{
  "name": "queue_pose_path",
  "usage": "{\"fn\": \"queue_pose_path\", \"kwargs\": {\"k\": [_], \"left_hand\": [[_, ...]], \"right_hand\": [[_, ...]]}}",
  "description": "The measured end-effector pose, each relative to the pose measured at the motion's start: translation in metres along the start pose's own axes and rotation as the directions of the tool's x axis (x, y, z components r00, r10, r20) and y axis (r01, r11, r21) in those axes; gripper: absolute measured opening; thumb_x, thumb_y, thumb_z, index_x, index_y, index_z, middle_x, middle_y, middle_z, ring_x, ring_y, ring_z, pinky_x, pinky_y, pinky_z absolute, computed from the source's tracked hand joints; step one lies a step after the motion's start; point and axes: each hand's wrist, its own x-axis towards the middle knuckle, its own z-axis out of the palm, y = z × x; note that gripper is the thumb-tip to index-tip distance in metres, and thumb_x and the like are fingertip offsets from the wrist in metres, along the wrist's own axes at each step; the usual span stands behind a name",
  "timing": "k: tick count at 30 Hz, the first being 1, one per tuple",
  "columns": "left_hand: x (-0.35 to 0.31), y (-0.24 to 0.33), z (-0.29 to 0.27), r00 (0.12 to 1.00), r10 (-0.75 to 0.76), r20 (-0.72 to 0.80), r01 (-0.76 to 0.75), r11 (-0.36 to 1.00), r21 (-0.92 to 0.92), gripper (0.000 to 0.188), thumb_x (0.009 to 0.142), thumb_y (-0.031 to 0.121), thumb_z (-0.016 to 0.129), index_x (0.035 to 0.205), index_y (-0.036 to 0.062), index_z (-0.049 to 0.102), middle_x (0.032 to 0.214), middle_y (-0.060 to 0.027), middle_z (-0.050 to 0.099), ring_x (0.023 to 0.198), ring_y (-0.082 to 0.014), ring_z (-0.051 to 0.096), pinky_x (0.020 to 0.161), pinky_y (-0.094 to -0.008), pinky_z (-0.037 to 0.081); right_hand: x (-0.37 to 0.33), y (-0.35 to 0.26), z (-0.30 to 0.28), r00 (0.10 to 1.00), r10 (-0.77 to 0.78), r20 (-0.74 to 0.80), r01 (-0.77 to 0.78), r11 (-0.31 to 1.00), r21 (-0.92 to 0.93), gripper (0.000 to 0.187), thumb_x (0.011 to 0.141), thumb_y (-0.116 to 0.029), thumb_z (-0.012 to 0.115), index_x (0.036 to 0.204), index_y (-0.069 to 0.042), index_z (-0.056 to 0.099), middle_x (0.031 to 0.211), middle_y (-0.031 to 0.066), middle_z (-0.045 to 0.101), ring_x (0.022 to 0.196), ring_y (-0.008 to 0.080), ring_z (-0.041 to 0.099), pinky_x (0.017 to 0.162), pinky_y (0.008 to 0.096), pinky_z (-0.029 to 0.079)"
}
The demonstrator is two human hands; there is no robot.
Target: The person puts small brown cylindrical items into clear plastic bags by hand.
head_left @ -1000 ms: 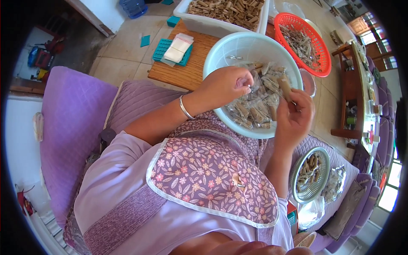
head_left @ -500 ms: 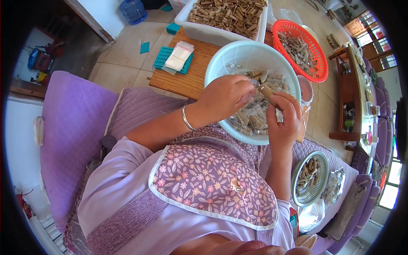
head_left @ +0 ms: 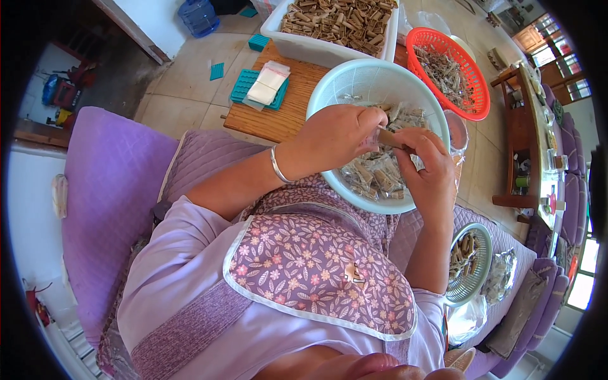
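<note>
Above the pale blue plastic basket (head_left: 329, 95), my two hands meet at a short tan tube-like piece (head_left: 389, 138). My right hand (head_left: 430, 163) pinches its right end. The fingers of my left hand (head_left: 339, 139), with a silver bangle on its wrist, are closed at the other end on what looks like a small clear plastic bag (head_left: 371, 143), mostly hidden by the fingers. Below them, several tan pieces in clear bags (head_left: 380, 176) lie heaped in the basket.
A white bin (head_left: 329, 58) of loose tan pieces stands behind. Right of it is a red basket (head_left: 479, 101) of wrapped pieces. Clear bags (head_left: 269, 82) lie on a teal tray (head_left: 240, 87) on the wooden table (head_left: 247, 120). A small green basket (head_left: 484, 269) sits at right.
My hands have come closer together, and the tan piece has tilted flatter, its left end now against my left fingers. The pale blue basket has shifted very slightly.
</note>
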Motion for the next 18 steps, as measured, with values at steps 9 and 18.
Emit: {"fn": "queue_pose_path", "kwargs": {"k": [9, 18], "left_hand": [[0.002, 0.008, -0.011, 0.995, 0.052, 0.085, -0.057, 0.996, 0.066, 0.034, 0.077, 0.015, 0.072, 0.103, 0.0067, 0.052, 0.087, -0.0117, 0.064, 0.084, -0.0335, 0.063, 0.069, -0.0444, 0.049], [0.002, 0.008, -0.003, 0.989, -0.064, 0.135, 0.068, 0.997, -0.029, 0.04, 0.075, 0.017, 0.075, 0.107, 0.0078, 0.054, 0.083, -0.0106, 0.064, 0.08, -0.0323, 0.063, 0.067, -0.0429, 0.049]], "right_hand": [[-0.001, 0.0, -0.003, 0.97, 0.24, 0.042, -0.244, 0.964, 0.104, 0.024, 0.078, 0.005, 0.067, 0.1, 0.0, 0.065, 0.093, 0.0112, 0.064, 0.08, 0.0222, 0.065, 0.071, 0.0309, 0.052], [0.006, 0.01, 0.006, 0.969, 0.216, 0.124, -0.241, 0.938, 0.248, 0.023, 0.076, 0.005, 0.068, 0.098, -0.001, 0.065, 0.093, 0.0101, 0.062, 0.085, 0.0215, 0.064, 0.073, 0.0313, 0.052]]}}
